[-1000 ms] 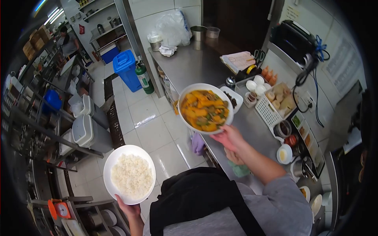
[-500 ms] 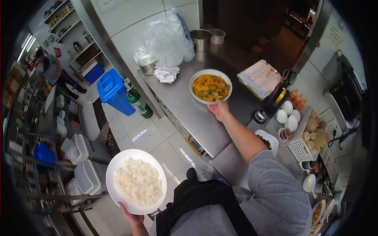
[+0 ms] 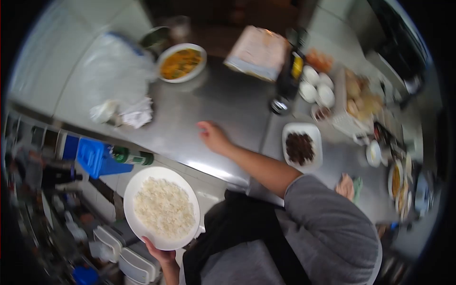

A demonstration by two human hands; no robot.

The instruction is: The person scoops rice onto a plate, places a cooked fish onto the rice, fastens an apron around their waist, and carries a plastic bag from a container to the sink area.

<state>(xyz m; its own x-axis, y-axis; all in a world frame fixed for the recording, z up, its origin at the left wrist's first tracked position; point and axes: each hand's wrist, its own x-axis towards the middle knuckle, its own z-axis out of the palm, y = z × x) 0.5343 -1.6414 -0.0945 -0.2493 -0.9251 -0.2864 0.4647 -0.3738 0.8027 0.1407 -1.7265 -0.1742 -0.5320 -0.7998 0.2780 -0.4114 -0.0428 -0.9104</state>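
Note:
A white plate of rice [image 3: 164,208] is held at its lower rim by my left hand [image 3: 160,251], its fingers partly hidden beneath the plate. Over the steel counter [image 3: 228,104], my right hand [image 3: 213,136] is off the bowl, blurred, with its fingers bent and no object visible in them. The white bowl of orange and green food [image 3: 181,63] stands at the counter's far side, beyond my right hand and apart from it.
Plastic bags [image 3: 114,71] and crumpled papers [image 3: 137,113] lie at the counter's left. A clipboard [image 3: 259,51], a metal bell [image 3: 279,105], a dish of dark pieces [image 3: 301,147] and a white basket [image 3: 349,104] are to the right. A person [image 3: 28,161] stands at far left.
My right hand has let go of the bowl, which now stands at the counter's far side, and has drawn back. The view has turned and moved nearer the counter. My left hand still holds the rice plate.

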